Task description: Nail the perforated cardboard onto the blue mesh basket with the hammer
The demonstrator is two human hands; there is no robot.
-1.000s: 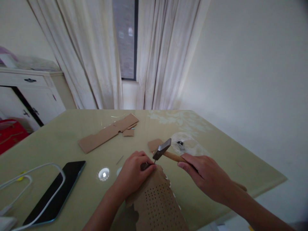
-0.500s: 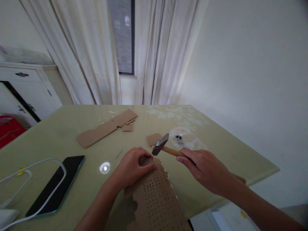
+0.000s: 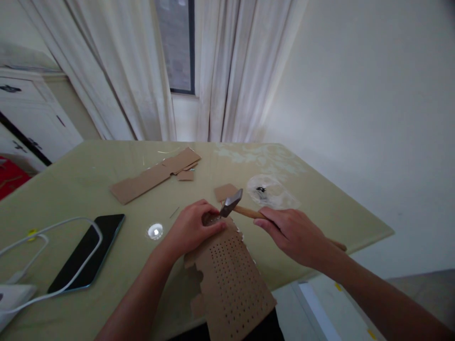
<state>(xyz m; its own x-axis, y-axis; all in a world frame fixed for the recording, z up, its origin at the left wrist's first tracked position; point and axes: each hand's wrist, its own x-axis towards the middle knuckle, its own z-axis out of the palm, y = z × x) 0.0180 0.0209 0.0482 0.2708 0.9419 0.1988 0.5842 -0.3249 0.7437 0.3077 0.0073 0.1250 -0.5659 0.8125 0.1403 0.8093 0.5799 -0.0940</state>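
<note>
**Hammer head down at the left fingertips**

Hammer [image 3: 232, 202]: one, its wooden handle clamped in the right hand [image 3: 292, 233], head touching the left hand [image 3: 190, 228], whose fingers press closed on one perforated cardboard sheet [image 3: 231, 279]. At ten o'clock lie one cardboard strip [image 3: 142, 182], one phone [image 3: 88, 251].

Dim window daylight, warped edges

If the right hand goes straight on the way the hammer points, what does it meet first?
Probably the left hand: the hammer in the right hand points at its fingertips on the cardboard, though depth is unclear.
</note>
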